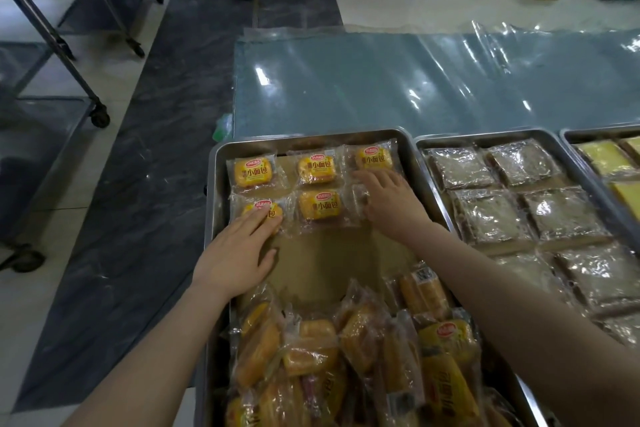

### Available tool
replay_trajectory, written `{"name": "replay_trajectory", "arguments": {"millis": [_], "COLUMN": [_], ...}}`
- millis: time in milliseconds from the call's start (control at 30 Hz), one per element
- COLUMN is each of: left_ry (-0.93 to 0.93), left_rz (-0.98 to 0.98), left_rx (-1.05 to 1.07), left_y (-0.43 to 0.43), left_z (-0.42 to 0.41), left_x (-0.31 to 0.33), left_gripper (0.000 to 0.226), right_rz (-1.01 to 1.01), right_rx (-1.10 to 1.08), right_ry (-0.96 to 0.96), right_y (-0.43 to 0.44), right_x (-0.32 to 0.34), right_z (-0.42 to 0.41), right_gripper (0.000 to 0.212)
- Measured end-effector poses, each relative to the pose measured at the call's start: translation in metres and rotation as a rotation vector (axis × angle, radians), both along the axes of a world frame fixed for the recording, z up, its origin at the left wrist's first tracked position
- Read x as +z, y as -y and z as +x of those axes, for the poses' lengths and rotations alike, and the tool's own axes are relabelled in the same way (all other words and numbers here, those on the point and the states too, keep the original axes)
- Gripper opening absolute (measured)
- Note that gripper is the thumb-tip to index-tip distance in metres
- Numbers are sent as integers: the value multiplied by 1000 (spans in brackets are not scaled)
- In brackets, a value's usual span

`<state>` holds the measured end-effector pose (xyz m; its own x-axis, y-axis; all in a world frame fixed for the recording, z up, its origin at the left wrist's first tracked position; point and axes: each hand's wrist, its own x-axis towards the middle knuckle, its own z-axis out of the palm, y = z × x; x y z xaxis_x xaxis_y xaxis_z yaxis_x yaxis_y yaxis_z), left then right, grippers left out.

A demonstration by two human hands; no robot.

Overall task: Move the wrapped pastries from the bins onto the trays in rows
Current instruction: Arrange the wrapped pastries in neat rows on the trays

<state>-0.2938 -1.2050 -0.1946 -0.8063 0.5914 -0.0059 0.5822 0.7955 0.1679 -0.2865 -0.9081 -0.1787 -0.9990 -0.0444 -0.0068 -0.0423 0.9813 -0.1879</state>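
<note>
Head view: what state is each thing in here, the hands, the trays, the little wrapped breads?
left hand, flat, fingers straight on the second row's left pastry.
right hand, flat, fingers straight, covering the second row's right pastry.
left tray, partly filled: two rows of three, bare liner mid-tray.
pastry pile, heaped loose at the tray's near end.
middle tray, filled with clear-wrapped slices in rows.

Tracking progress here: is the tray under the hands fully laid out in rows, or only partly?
Partly. The tray has two rows of pastries at its far end; bare liner follows, then a loose pile.
</note>
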Motion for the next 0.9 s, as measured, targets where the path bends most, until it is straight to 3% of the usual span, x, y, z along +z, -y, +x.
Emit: {"name": "replay_trajectory", "arguments": {"millis": [167, 267, 567, 733, 900], "left_ry": [-3, -3, -13, -23, -45], "left_rz": [-12, -16, -71, -112, 72], "left_rx": [3, 2, -15, -10, 135], "left_y": [0, 0, 0, -1, -1], "left_z": [-1, -1, -1, 4, 31], "left_x": [-1, 0, -2, 2, 26], "left_gripper": [61, 61, 61, 62, 58], "right_rz": [39, 117, 98, -79, -383], "right_rx": [-29, -7, -60, -93, -139], "right_ry": [162, 162, 170, 40, 114], "right_y": [-14, -15, -17, -12, -19], "right_x": [-26, -42, -40, -21, 16], "right_z": [22, 25, 13, 35, 80], "right_gripper": [55, 56, 66, 66, 64]}}
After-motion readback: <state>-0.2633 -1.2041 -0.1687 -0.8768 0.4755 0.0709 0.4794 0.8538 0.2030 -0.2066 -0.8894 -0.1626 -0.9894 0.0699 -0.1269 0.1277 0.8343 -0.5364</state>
